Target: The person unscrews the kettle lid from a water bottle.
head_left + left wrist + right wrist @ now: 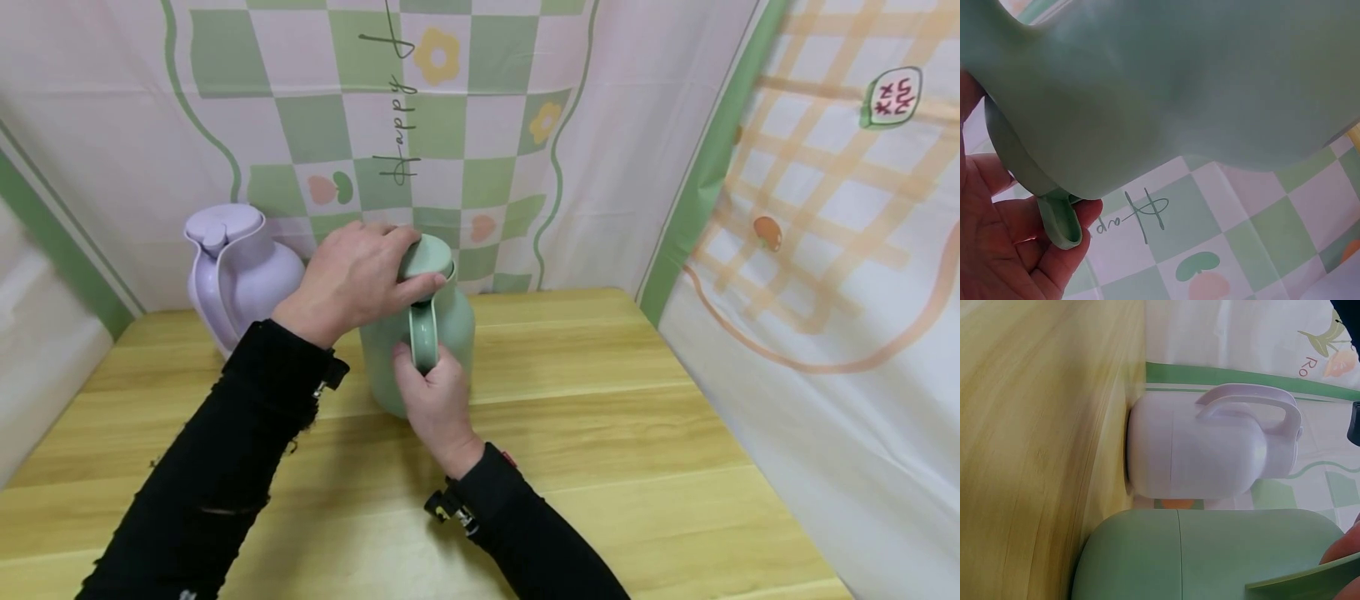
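A pale green thermos jug [456, 329] stands upright on the wooden table. From above, my left hand [347, 275] grips its round lid [427, 255], thumb on the near side. The left wrist view shows the fingers curled around the lid's edge, by a small green spout-like piece [1061, 224]. Lower down, my right hand [438, 404] holds the jug's upright handle [424, 337], which faces me. In the right wrist view only a bit of the fingers [1342, 547] shows beside the handle.
A lilac thermos jug [258, 275] of similar shape stands behind and left of the green one. The table [600, 433] ends at a checked fabric backdrop [502, 58]. More printed fabric [862, 442] hangs along the right side.
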`<state>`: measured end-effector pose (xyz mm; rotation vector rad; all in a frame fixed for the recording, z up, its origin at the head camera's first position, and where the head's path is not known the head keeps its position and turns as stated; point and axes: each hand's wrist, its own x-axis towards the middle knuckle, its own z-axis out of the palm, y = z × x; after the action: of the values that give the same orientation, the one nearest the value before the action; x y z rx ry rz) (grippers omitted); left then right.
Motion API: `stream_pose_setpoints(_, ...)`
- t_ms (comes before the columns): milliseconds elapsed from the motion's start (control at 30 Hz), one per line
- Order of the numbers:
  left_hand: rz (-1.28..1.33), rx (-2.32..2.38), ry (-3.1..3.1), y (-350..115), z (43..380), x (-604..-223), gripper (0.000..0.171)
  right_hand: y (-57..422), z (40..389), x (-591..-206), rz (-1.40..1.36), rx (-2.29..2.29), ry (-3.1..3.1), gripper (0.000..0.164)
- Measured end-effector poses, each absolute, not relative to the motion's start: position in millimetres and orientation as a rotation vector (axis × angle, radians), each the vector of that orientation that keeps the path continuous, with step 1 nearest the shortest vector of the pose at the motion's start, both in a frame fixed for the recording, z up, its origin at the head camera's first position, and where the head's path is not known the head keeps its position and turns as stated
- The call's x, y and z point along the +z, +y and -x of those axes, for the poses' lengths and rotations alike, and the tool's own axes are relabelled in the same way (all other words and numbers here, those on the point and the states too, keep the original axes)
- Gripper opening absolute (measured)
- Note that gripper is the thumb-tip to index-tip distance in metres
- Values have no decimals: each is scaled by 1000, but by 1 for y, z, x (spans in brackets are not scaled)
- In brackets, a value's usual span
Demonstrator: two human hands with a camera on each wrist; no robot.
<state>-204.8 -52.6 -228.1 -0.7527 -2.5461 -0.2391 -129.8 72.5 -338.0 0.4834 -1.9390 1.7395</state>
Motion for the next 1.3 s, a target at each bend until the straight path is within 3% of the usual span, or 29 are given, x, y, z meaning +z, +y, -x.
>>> stream_pose_setpoints(333, 765, -214, -2585, -54, 203, -226, 68, 73, 129, -339, -487, 1712, -1946, 44)
stream_pose_setpoints(633, 655, -263, -2630, -53, 204, -230, 80, 71, 148, -365, -454, 1687, -1981, 47)
stream_pose_setpoints(1000, 543, -327, -2583, -49, 206, -240, 88, 71, 129, -339, -474, 1720, -1943, 45)
stream_pose_setpoints(1300, 516, -339, -2585, -48, 206, -241, 90, 71, 138, -352, -467, 1706, -1967, 47)
